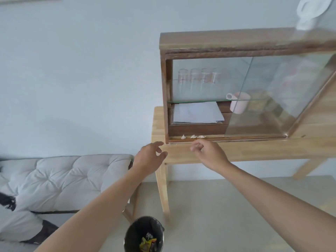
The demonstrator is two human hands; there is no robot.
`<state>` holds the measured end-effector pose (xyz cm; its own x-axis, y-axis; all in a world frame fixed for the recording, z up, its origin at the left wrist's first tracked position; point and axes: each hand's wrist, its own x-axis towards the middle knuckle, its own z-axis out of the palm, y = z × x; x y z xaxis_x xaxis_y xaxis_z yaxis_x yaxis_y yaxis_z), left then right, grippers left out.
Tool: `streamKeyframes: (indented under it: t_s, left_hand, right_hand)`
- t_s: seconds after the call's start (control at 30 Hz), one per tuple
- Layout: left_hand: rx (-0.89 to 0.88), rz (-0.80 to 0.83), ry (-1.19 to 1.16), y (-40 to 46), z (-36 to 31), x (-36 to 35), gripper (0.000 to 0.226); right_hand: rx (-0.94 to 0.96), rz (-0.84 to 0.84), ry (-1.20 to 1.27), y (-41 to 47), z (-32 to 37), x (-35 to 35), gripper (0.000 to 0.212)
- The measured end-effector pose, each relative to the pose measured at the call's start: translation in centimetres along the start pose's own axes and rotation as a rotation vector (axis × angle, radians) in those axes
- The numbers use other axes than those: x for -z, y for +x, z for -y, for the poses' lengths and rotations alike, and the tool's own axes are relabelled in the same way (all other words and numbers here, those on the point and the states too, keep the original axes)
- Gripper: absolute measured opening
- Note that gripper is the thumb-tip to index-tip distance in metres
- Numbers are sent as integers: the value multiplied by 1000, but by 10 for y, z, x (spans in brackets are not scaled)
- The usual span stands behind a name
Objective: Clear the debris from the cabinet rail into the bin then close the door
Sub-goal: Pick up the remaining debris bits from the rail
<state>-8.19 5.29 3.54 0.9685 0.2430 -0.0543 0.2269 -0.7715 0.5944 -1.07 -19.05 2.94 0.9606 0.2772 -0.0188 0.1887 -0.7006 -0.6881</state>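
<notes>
Three scraps of white debris (193, 136) lie on the cabinet rail (236, 138) at its left, uncovered end; the glass door (272, 99) stands slid right. The cabinet sits on a wooden worktop (254, 151) against a pale wall. Both hands, left hand (149, 157) and right hand (209, 151), hover empty, fingers loose, just before the rail. The bin (144, 235) stands on open floor below.

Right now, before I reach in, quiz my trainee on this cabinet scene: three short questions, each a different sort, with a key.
1. True or false: the sliding glass door covers the cabinet's left half.
2. How many debris scraps lie on the rail? A) one B) three C) six
3. Fill in: the bin stands on the floor, below the ____ hand.

Key: 1. False; it sits to the right, the left half is open. 2. B. 3. left; the right hand is nearest the scraps.
</notes>
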Motion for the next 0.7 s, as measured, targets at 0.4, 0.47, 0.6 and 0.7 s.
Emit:
streamKeyframes:
  t_s: [0.4, 0.47, 0.6, 0.7]
  left_hand:
    - [-31, -11, 59, 81, -82, -72, 43]
    - [-33, -30, 92, 92, -90, -77, 41]
    - [-38, -13, 166, 105, -100, -85, 30]
    - [-44, -4, 252, 111, -103, -91, 24]
  right_hand:
    - [-67, 19, -139, 76, -62, 32, 50]
    - [-56, 45, -162, 82, -65, 27, 50]
    - [-42, 50, -197, 87, -67, 20, 46]
    - [-38, 8, -194, 87, -70, 18, 40]
